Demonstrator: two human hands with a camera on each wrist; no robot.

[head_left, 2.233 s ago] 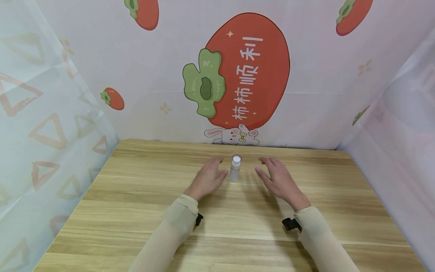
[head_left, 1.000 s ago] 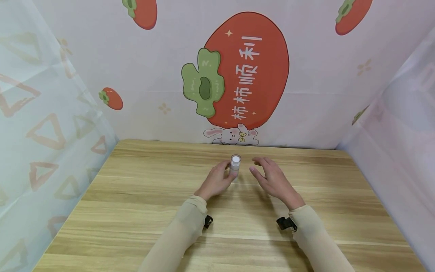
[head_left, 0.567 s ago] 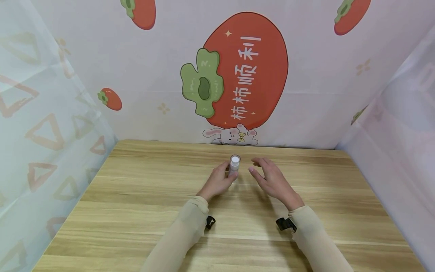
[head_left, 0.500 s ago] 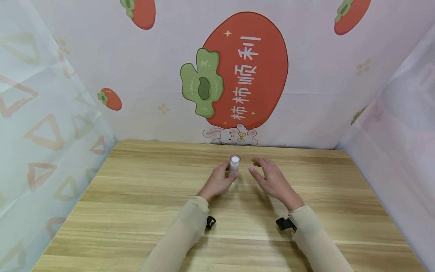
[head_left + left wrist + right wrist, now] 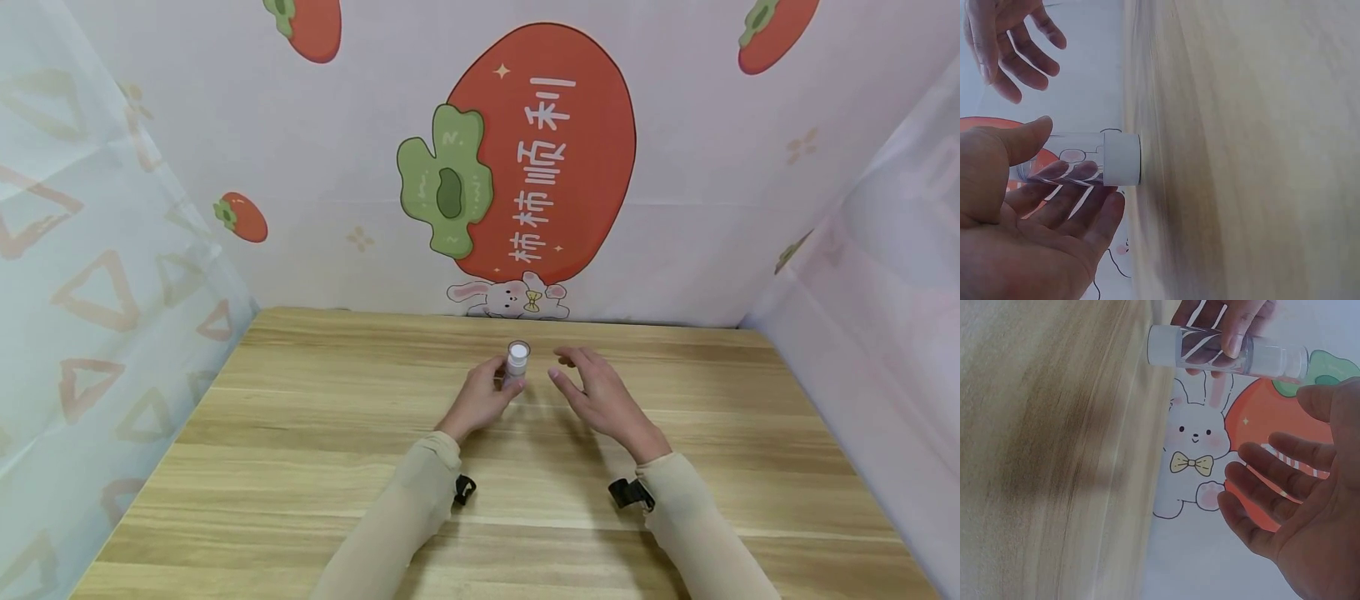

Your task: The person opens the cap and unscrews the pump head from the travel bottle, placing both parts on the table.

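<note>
A small clear bottle [image 5: 517, 360] with a white base and a white pump head under a transparent cap stands upright near the back of the table. My left hand [image 5: 480, 400] pinches its clear body between thumb and fingers. In the left wrist view the bottle's white base [image 5: 1122, 159] is at or very near the wood; I cannot tell whether it touches. My right hand [image 5: 600, 400] is a short way right of the bottle, apart from it. Its fingers [image 5: 1279, 475] are spread, loosely bent, and hold nothing. The pump head [image 5: 1266, 359] shows in the right wrist view.
The wooden table [image 5: 315, 467] reaches back to a printed cloth wall [image 5: 675, 258] with a large persimmon and a rabbit. Cloth walls also rise at the left [image 5: 135, 208] and right sides. Black straps sit at both wrists.
Since the earliest frame, my left hand has moved right and taken hold of the bottle. My right hand has shifted slightly left. Over the last half second both hands are nearly still.
</note>
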